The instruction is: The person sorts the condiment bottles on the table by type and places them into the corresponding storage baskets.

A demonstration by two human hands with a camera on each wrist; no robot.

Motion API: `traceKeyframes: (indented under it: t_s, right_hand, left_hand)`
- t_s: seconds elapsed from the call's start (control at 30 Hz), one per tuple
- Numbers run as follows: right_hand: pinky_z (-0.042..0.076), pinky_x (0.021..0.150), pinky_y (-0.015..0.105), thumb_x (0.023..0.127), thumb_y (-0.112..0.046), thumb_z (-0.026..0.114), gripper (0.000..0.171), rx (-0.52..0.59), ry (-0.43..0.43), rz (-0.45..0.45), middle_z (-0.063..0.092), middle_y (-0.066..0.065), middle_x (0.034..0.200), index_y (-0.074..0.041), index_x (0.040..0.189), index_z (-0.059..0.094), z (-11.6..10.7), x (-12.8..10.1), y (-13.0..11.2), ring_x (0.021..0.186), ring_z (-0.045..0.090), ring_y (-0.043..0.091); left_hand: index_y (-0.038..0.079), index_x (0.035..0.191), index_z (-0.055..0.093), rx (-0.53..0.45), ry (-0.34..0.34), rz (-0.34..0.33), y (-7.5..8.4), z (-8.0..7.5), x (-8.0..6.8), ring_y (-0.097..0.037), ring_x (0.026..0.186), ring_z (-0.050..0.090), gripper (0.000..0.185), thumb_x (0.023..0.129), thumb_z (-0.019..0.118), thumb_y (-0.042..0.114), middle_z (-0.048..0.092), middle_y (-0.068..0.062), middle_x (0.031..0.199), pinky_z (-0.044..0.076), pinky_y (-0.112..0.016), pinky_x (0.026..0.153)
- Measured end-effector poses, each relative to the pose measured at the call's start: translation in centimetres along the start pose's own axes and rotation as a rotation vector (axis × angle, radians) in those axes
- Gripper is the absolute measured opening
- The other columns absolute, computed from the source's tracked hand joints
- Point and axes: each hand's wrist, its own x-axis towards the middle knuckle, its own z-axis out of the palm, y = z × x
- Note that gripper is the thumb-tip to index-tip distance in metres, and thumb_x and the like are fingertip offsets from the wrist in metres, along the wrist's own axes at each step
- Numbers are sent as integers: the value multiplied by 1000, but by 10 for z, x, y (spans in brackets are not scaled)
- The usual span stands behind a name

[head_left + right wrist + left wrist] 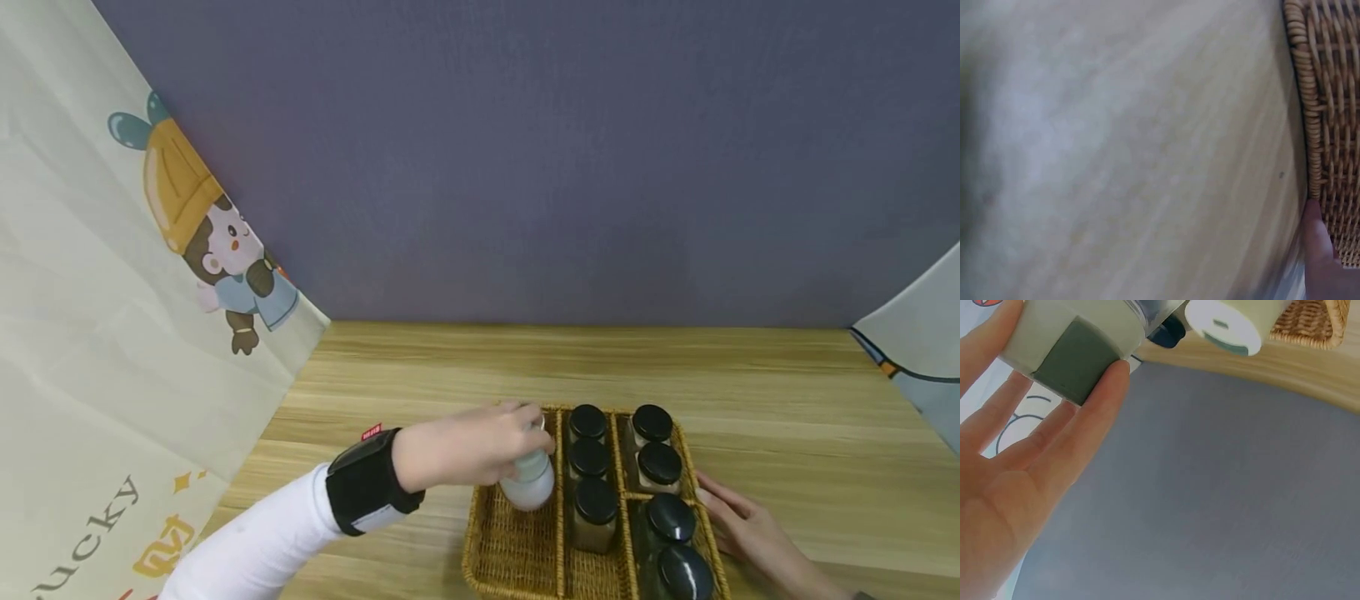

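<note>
My left hand (487,442) grips a seasoning jar (531,483) with a pale green cap and a clear, whitish body, over the left compartment of a wicker basket (517,542). In the left wrist view, the fingers and thumb hold the jar's cap (1079,359), which has a dark green square on it. A second pale-capped jar (1225,328) shows close by in that view; in the head view the hand seems to cover it. My right hand (750,525) touches the basket's right outer wall with extended fingers. One fingertip meets the basket edge in the right wrist view.
Several black-lidded spice jars (588,457) stand in the middle compartment, and others (660,462) fill the right-hand ones. The basket rests on a wooden table (405,358). Behind rises a grey-blue panel (525,167), with a printed curtain (90,292) at the left.
</note>
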Motion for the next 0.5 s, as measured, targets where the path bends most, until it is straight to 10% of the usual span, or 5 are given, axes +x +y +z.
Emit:
traceKeyframes:
  t_s: [0.5]
  right_hand:
    - [49, 82, 41, 90, -39, 46, 66, 30, -7, 1, 9, 25, 143, -5, 138, 16, -1, 3, 2, 115, 43, 29]
  left_hand:
    - [10, 109, 59, -56, -24, -25, 0, 28, 5, -11, 85, 50, 35, 75, 68, 10, 53, -1, 98, 41, -8, 68]
